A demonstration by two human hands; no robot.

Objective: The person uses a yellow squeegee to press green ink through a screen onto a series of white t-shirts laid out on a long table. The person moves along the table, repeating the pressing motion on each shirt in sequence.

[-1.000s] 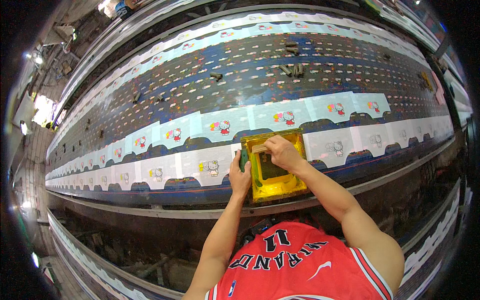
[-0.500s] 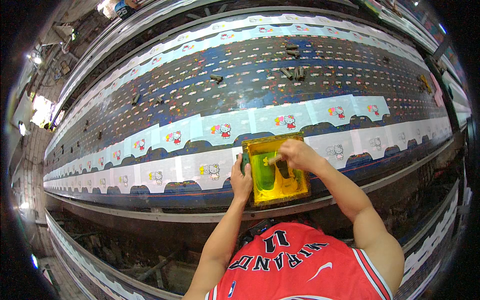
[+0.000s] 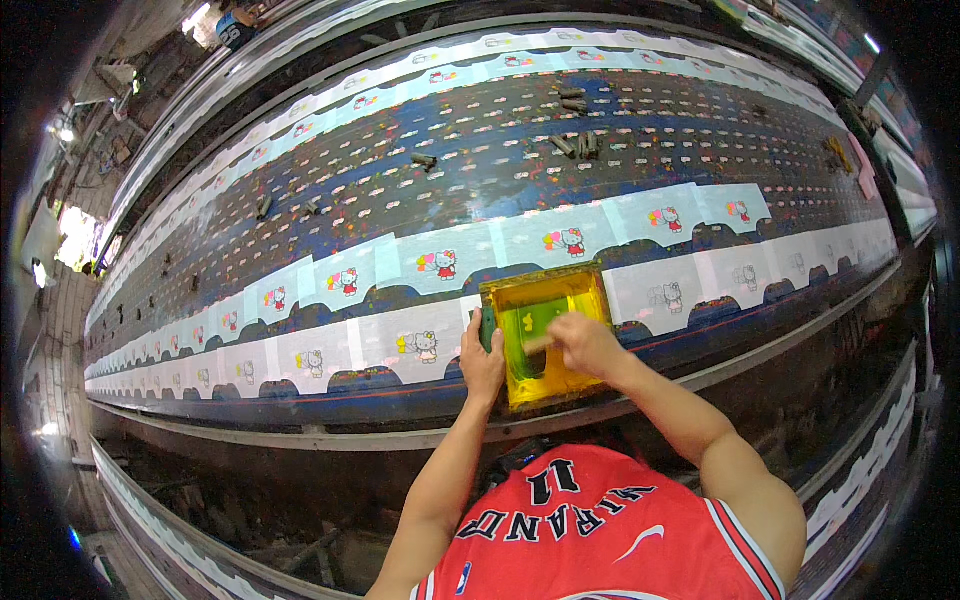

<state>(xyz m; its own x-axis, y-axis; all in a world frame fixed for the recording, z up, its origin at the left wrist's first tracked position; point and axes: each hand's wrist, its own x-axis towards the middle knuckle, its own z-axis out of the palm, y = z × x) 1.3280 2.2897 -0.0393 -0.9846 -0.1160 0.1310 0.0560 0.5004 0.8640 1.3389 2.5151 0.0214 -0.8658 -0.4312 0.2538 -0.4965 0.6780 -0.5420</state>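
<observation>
A yellow-stained printing screen frame [image 3: 590, 292] lies over the near row of pale fabric pieces, with green and yellow ink on its mesh. My left hand [image 3: 482, 362] is closed on a dark green grip [image 3: 488, 326] at the frame's left side. Inside the frame, my right hand [image 3: 590, 348] is closed around a squeegee [image 3: 538, 345], its edge low against the mesh; the hand covers part of it. To the left of the frame, a white piece [image 3: 385, 350] bears a cartoon cat print with yellow balloons.
Light-blue printed pieces [image 3: 455, 272] form a row behind the frame on the long dark table [image 3: 350, 215]. Several short grey cylinders [image 3: 424, 161] lie farther back. A metal rail [image 3: 370, 438] borders the near edge. Another person [image 3: 235, 28] is at the far upper left.
My right hand has moved down toward me inside the frame, with the squeegee lower on the mesh. My left hand stays on the grip at the frame's left side.
</observation>
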